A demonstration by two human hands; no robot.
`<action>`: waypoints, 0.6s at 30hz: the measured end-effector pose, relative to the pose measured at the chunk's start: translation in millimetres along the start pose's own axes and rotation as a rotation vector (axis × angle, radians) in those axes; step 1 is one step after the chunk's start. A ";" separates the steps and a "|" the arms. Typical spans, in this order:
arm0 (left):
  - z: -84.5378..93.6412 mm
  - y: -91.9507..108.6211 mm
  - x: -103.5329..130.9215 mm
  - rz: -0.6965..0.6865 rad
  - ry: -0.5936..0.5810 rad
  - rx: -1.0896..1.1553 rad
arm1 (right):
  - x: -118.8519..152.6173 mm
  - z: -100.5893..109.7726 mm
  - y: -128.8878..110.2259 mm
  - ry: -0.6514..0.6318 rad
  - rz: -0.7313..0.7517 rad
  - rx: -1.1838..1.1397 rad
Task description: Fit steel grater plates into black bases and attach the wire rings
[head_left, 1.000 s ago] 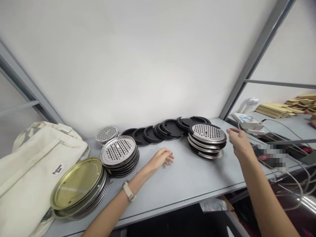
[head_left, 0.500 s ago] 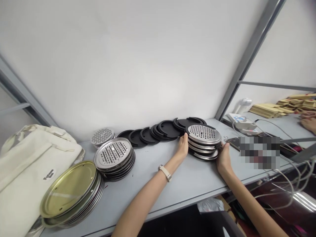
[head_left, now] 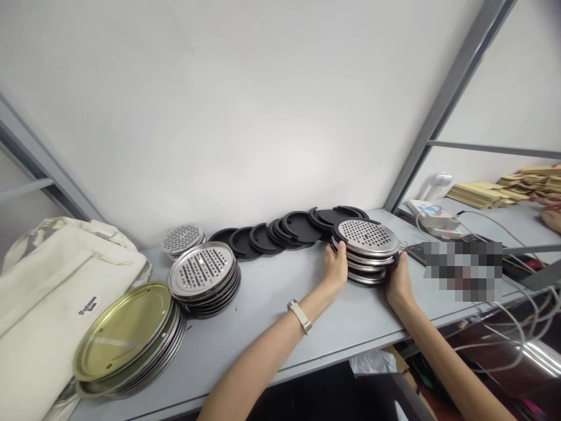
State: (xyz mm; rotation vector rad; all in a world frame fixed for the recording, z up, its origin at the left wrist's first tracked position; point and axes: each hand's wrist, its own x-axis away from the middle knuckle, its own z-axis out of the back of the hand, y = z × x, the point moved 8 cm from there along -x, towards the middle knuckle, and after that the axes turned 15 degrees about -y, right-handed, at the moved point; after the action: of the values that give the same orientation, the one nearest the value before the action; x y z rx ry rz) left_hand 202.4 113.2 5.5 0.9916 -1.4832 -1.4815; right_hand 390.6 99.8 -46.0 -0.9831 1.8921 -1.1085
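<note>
A stack of round metal grater plates point(head_left: 367, 237) with black rings between them stands on the grey table. My left hand point(head_left: 335, 266) is closed on the stack's left side, thumb up against the top black ring. From the right, my right hand point(head_left: 398, 283) presses round the opposite side, its fingertips partly hidden behind the stack. Just behind the stack lies a row of overlapping black round rings point(head_left: 301, 228). Farther left are another pile of grater plates point(head_left: 201, 270) and a smaller perforated plate pile point(head_left: 182, 238).
Gold-coloured round lids point(head_left: 127, 333) are piled at front left, beside a cream canvas bag point(head_left: 56, 304). Right of my hands are a dark flat device point(head_left: 416, 252), cables and a white box point(head_left: 429, 213). Metal frame posts point(head_left: 447, 111) rise at both sides. Another person's hand point(head_left: 551, 217) shows far right.
My left hand has shifted slightly right and wraps the stack's front left more. The upper plates have moved a little right, more in line with those below. The right hand stays at the stack.
</note>
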 end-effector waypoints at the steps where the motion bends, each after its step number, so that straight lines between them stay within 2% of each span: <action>1: -0.1 0.7 0.4 -0.008 0.006 0.004 | 1.1 -4.2 -2.5 -0.015 -0.001 -0.019; 12: -3.0 1.3 13.0 -0.023 0.038 0.039 | 10.9 -23.9 -25.1 -0.024 0.083 -0.104; 18: 2.7 2.7 14.3 0.028 0.010 -0.020 | 13.0 -15.3 -25.9 0.033 0.056 -0.038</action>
State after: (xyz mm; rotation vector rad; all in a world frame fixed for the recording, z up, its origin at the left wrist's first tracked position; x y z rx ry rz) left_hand 194.7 101.0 8.4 0.9606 -1.4669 -1.4671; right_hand 378.2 85.2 -19.6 -0.9314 1.9618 -1.0662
